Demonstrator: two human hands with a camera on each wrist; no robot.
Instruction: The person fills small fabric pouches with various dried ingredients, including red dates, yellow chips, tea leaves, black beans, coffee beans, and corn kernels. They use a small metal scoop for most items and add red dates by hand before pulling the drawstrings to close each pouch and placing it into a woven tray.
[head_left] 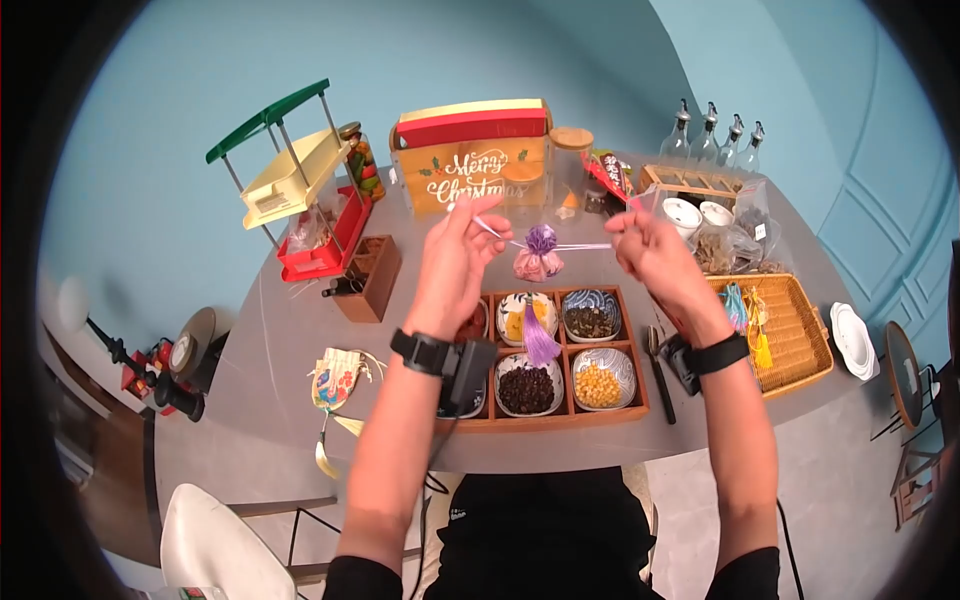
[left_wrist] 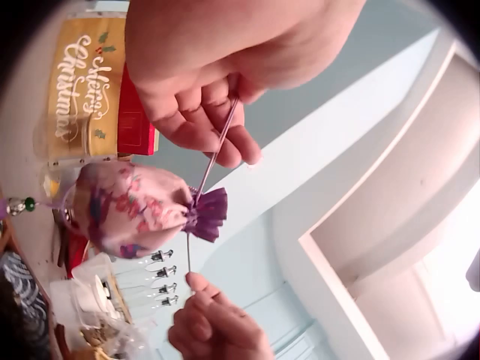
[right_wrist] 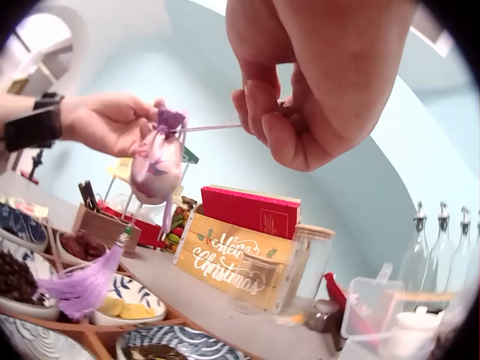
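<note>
A pink and purple drawstring pouch (head_left: 537,264) with a floral print hangs between my two hands, its purple neck gathered tight. My left hand (head_left: 455,255) pinches one end of the thin drawstring (left_wrist: 218,148). On the other side, my right hand (head_left: 655,250) grips the opposite string (right_wrist: 214,127) between curled fingers and thumb. Both strings stretch straight out from the neck. Below the pouch dangles a lilac tassel (head_left: 541,345) with a green bead (left_wrist: 29,203), over a divided wooden tray (head_left: 530,423) of patterned bowls.
The bowls hold dark, yellow and green dried bits. A second pouch (head_left: 338,378) lies at left, near a small wooden box (head_left: 375,280) and toy cart (head_left: 285,185). A Christmas box (head_left: 480,165) stands behind. To the right are a spoon (head_left: 660,375), wicker basket (head_left: 790,375) and glass bottles (head_left: 705,140).
</note>
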